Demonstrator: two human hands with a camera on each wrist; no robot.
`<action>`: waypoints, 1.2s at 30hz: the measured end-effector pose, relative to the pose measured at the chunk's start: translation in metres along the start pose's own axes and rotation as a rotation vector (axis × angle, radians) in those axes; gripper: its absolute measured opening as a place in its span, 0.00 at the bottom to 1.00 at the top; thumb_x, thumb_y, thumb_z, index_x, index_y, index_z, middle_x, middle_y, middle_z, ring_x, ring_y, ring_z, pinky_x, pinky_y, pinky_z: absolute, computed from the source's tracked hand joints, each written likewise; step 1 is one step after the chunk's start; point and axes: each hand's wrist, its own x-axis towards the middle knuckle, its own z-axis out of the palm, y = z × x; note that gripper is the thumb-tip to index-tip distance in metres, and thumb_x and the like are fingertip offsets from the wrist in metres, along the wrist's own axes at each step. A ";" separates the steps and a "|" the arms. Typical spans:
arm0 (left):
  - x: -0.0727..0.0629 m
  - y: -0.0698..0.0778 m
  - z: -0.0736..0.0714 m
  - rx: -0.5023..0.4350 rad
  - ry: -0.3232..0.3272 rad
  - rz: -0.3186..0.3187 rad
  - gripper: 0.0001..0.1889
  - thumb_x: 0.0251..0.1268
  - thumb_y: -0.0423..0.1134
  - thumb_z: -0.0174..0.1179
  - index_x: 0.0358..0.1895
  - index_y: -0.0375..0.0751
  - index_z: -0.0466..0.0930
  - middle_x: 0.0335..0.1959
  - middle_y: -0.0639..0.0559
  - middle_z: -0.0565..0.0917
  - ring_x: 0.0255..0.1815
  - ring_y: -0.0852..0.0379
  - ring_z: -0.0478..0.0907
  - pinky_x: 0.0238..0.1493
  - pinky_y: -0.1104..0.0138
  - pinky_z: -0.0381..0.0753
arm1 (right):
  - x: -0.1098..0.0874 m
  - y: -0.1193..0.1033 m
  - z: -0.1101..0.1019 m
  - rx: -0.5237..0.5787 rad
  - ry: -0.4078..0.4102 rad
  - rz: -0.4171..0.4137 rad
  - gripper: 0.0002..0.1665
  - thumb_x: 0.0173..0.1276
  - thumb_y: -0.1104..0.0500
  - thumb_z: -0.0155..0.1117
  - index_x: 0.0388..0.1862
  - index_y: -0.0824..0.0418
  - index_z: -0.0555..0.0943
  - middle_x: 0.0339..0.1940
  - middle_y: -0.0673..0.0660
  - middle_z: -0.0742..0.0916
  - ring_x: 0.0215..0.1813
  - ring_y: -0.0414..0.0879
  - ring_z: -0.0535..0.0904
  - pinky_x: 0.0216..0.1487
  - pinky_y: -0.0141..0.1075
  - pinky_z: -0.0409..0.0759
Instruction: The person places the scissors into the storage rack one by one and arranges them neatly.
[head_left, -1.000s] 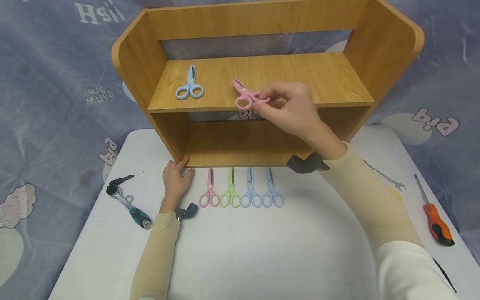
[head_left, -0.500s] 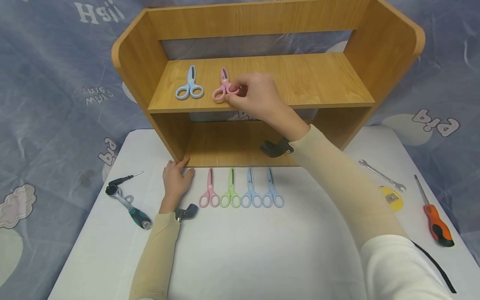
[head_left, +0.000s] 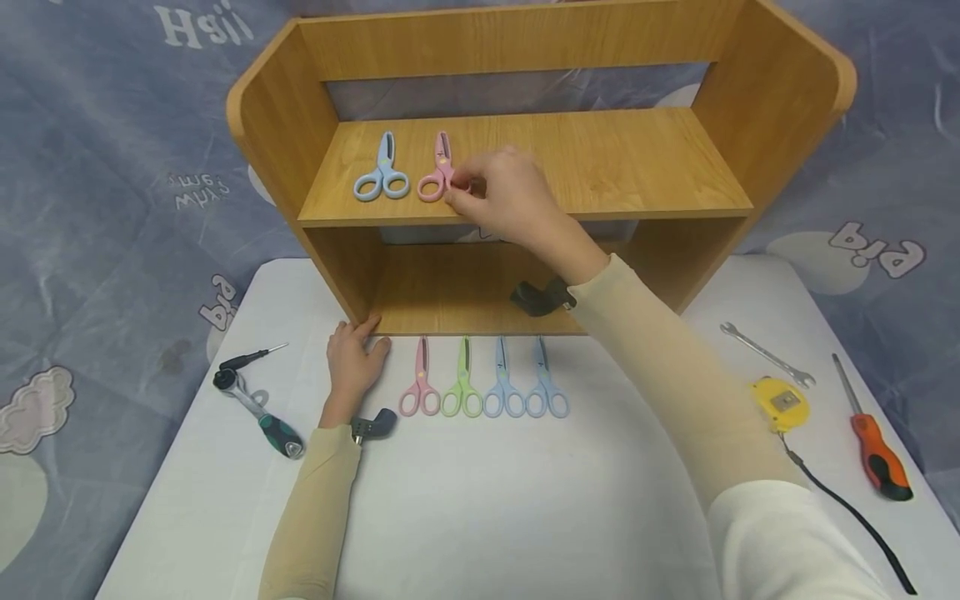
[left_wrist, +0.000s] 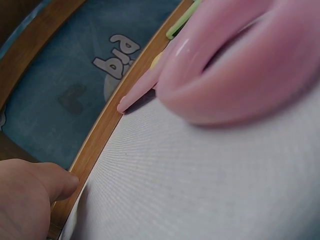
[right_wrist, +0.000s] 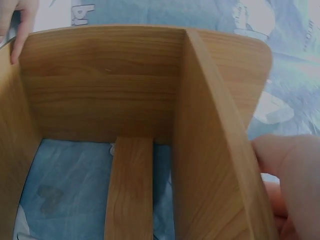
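Observation:
My right hand (head_left: 510, 192) pinches the right handle of a pair of pink scissors (head_left: 431, 187) on the upper board of a wooden shelf (head_left: 622, 158). Its fingers cover part of that handle. Just left of these lie light-blue scissors (head_left: 382, 173), blades pointing to the back. My left hand (head_left: 354, 364) rests at the shelf's lower left front corner, and its thumb (left_wrist: 62, 182) touches the bottom board's edge in the left wrist view. Close to it on the table lie another pair of pink scissors (head_left: 420, 392). The right wrist view hides the held scissors behind the board.
Green scissors (head_left: 461, 390) and two blue pairs (head_left: 502, 392) continue the row before the shelf. A ratchet (head_left: 258, 414) and small screwdriver (head_left: 247, 358) lie left. Right are a wrench (head_left: 768, 354), yellow tape measure (head_left: 782, 403) and orange screwdriver (head_left: 873, 442).
My right hand has carried the pink scissors left and down onto the upper board beside the blue pair, turning their blades toward the back. My left hand stays in place.

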 end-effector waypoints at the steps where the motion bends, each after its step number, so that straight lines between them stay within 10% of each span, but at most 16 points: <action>1: 0.000 0.000 0.000 0.001 0.002 0.004 0.27 0.66 0.41 0.59 0.67 0.37 0.78 0.66 0.29 0.76 0.79 0.27 0.56 0.79 0.36 0.47 | -0.001 0.000 0.000 0.004 0.001 -0.001 0.15 0.71 0.49 0.63 0.40 0.57 0.89 0.29 0.53 0.87 0.38 0.46 0.72 0.43 0.37 0.64; 16: -0.005 0.000 -0.002 0.011 0.009 0.001 0.27 0.65 0.41 0.60 0.67 0.37 0.78 0.65 0.28 0.76 0.78 0.25 0.57 0.78 0.34 0.48 | -0.005 -0.002 0.001 0.022 -0.031 0.030 0.16 0.71 0.52 0.61 0.49 0.56 0.90 0.43 0.53 0.92 0.46 0.50 0.75 0.54 0.45 0.69; 36: -0.002 -0.001 0.000 0.004 0.029 0.022 0.27 0.63 0.40 0.61 0.67 0.37 0.78 0.61 0.26 0.78 0.76 0.25 0.61 0.76 0.34 0.52 | -0.002 -0.001 0.000 0.032 -0.011 0.042 0.15 0.71 0.53 0.62 0.50 0.54 0.90 0.32 0.52 0.89 0.42 0.48 0.72 0.44 0.39 0.64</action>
